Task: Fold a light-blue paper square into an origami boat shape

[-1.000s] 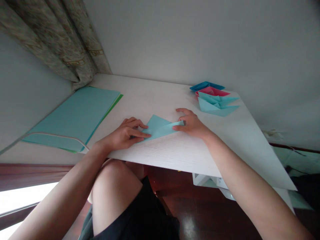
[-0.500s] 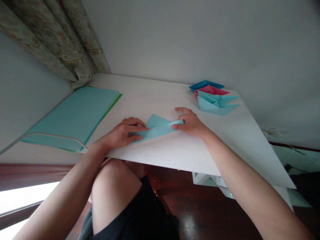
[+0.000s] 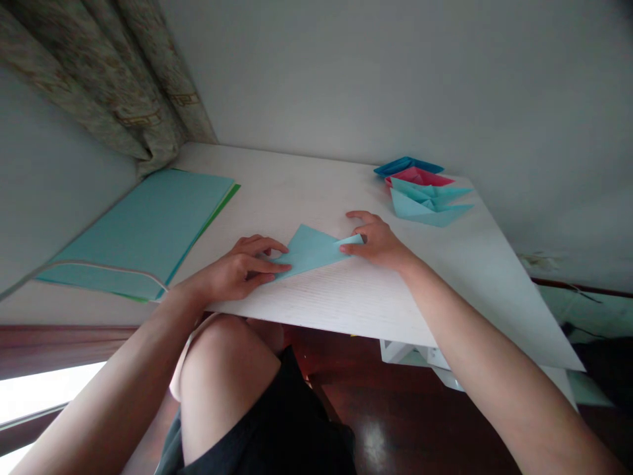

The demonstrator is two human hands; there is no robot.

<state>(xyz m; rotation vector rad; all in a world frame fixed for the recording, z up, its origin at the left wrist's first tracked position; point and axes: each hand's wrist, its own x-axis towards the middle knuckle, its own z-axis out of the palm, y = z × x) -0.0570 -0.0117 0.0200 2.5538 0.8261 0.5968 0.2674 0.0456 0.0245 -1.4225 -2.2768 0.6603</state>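
Note:
A light blue folded paper [image 3: 315,249] lies on the white table in front of me, its peak pointing away and its long edge towards me. My left hand [image 3: 241,267] is at its left corner, thumb and fingers closed on the paper there. At the other end, my right hand [image 3: 378,243] pinches the right corner between thumb and fingers, with one finger stretched out above the table. A small strip is turned up at that right corner. My left fingers cover the left corner.
Folded paper boats stand at the back right: a dark blue boat [image 3: 408,166], a pink boat [image 3: 420,176] and a light blue boat [image 3: 430,206]. A stack of coloured sheets [image 3: 148,224] lies at the left, crossed by a white cable [image 3: 106,265]. The white table [image 3: 316,310] meets the wall behind.
The folded strip along the paper's near edge has opened out at the left and middle, staying turned up at the right corner. My left hand has shifted slightly left; my right barely moved.

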